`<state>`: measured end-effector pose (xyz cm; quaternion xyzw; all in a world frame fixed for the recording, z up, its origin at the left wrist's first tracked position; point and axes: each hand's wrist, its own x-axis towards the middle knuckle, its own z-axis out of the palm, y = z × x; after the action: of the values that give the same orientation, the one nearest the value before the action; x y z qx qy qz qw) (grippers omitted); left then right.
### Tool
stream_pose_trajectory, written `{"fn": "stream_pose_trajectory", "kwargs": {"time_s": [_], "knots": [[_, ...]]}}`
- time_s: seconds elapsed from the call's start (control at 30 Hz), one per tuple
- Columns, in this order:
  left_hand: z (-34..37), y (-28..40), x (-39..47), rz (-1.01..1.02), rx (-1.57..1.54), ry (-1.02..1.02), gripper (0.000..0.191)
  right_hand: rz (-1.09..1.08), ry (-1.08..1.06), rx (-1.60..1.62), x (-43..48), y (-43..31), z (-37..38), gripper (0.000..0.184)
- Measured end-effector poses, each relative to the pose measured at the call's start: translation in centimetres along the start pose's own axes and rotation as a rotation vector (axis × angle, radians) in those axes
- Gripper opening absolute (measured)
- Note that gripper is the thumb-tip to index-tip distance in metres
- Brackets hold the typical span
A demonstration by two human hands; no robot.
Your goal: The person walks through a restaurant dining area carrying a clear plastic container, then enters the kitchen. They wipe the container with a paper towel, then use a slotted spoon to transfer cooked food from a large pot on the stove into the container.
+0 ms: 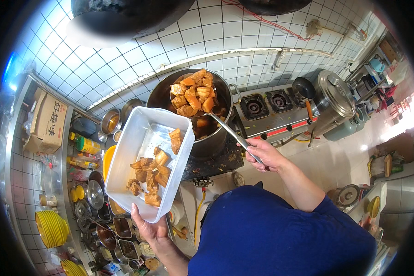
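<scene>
My left hand (151, 226) grips the near end of a translucent plastic tub (149, 138), tilted beside the pot. Several braised, brown meat chunks (153, 176) lie in its lower half, and one sits apart near the right wall. My right hand (262, 155) is closed around the metal handle of a ladle or skimmer (233, 134). Its bowl is heaped with braised chunks (194, 93) and hangs over the mouth of a deep metal stockpot (232, 103). Dark liquid with more chunks shows below; the heap hides most of the bowl.
A gas range (267, 107) adjoins the pot, with a small black pan (303, 89) at its far end. Beyond stands a tall lidded steel vessel (334, 93). Seasoning containers (124, 226) crowd the left counter. Yellow plates (51, 227) are stacked on the shelf. A large wok (134, 17) hangs overhead.
</scene>
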<state>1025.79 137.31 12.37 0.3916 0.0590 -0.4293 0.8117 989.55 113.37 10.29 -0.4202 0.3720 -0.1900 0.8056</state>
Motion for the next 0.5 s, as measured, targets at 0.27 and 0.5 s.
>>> {"fn": "stream_pose_trajectory", "kwargs": {"time_s": [0.27, 0.5], "knots": [[0.08, -0.04, 0.08, 0.006, -0.001, -0.023, 0.083, 0.005, -0.010, 0.024, 0.13, 0.18, -0.22, 0.034], [0.14, -0.03, 0.04, 0.018, 0.023, 0.029, 0.087, -0.014, -0.010, 0.007, 0.24, 0.43, -0.32, 0.034]]}}
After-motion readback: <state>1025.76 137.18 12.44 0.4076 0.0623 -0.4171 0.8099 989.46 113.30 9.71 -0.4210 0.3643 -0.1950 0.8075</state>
